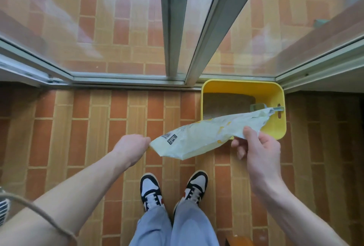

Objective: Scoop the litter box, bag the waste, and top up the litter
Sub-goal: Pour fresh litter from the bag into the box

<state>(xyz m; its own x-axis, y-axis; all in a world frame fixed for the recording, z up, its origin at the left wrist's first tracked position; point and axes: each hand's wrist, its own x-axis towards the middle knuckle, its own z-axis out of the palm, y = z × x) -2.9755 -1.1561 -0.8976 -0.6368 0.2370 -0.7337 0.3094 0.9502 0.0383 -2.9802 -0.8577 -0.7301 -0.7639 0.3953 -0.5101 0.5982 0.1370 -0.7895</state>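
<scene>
Over the floor by the yellow box (273, 96), the left hand (132, 147) and right hand (256, 146) pinch opposite ends of a limp bag (206, 137), likely the top-up step; next, tilting its mouth over the litter (226, 104).

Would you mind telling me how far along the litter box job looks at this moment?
Done: cannot tell; no bagged waste shows. The pale green scoop rests inside the yellow plastic litter box, which holds grey litter.

In hand: the left hand and right hand hold a crumpled, flattened pale yellow-white bag by its ends, above the box's near edge.

Left: whether scooping, bagging or topping up remains is unclear; nothing is pouring.
</scene>
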